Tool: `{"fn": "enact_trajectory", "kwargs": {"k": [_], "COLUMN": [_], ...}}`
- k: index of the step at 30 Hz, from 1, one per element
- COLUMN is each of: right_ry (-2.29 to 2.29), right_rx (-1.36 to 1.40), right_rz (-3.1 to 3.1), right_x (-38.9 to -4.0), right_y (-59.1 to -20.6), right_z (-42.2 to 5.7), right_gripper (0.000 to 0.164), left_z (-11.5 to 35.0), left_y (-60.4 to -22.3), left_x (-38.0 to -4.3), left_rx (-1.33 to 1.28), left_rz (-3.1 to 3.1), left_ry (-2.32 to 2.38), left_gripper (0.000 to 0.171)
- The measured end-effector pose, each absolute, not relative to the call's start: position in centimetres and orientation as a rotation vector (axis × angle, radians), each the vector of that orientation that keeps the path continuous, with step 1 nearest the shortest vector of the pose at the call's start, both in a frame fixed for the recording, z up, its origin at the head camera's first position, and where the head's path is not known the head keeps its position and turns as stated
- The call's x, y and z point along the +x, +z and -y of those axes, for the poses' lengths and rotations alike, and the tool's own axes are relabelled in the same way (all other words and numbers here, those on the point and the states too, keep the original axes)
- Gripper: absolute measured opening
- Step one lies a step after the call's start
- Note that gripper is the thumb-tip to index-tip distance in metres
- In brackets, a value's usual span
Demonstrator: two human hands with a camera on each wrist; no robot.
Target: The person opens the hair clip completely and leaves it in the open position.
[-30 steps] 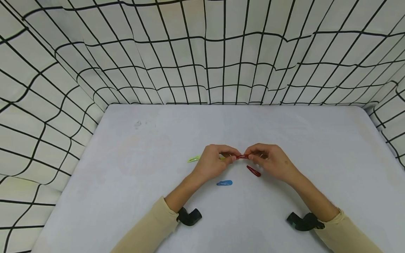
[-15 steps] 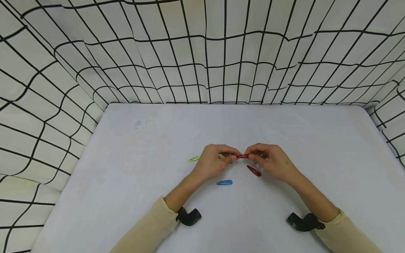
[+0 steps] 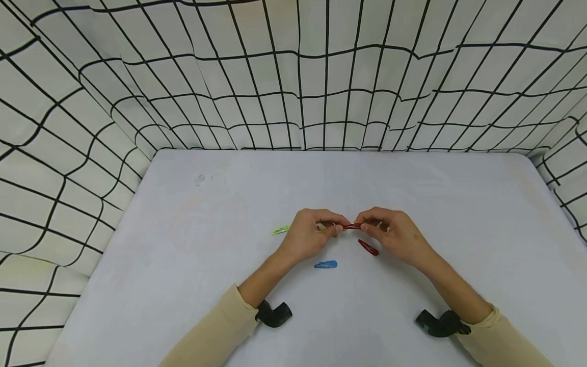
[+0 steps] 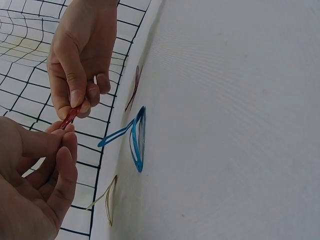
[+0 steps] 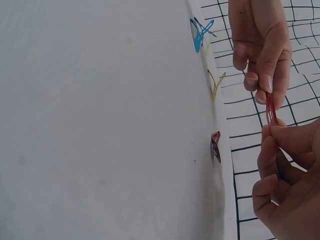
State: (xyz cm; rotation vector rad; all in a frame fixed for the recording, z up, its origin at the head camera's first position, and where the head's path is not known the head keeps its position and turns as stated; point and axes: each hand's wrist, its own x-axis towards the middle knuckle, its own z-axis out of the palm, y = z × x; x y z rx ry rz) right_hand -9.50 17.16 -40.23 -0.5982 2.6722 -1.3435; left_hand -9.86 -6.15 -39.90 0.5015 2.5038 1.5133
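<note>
A red snap hair clip is stretched between my two hands, one end in each. My left hand pinches its left end with thumb and fingertips; my right hand pinches the right end. In the right wrist view the held clip runs between both sets of fingertips. Just below my right hand, a second red hair clip lies on the table. A blue hair clip, its arms spread apart in the left wrist view, lies nearer me. A lime-green hair clip shows left of my left hand, partly hidden by it.
A yellow-green bit peeks out behind my left fingers. The white table reaches back to a white wall with a black grid. Black curved wrist mounts sit at both sleeves.
</note>
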Motion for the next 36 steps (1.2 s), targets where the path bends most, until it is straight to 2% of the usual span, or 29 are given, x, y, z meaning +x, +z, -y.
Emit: {"fn": "enact_trajectory", "kwargs": {"k": [19,36], "right_ry": [-1.342,-1.384], "right_rx": [-0.61,-0.516], "right_rz": [-2.686,-2.635], "right_x": [-9.32,-9.62], "right_y": [-40.26,-40.38], "right_z": [-16.95,-17.05], "right_gripper": [0.013,0.012], "left_z": [6.11,6.07], "left_y": [-40.0,-39.87], "left_x": [-9.71,-9.83], "left_rx": [0.525,0.477], "left_rz": [-2.573,-2.553], "left_ry": [1.476,1.483], "left_gripper": [0.016,0.015]}}
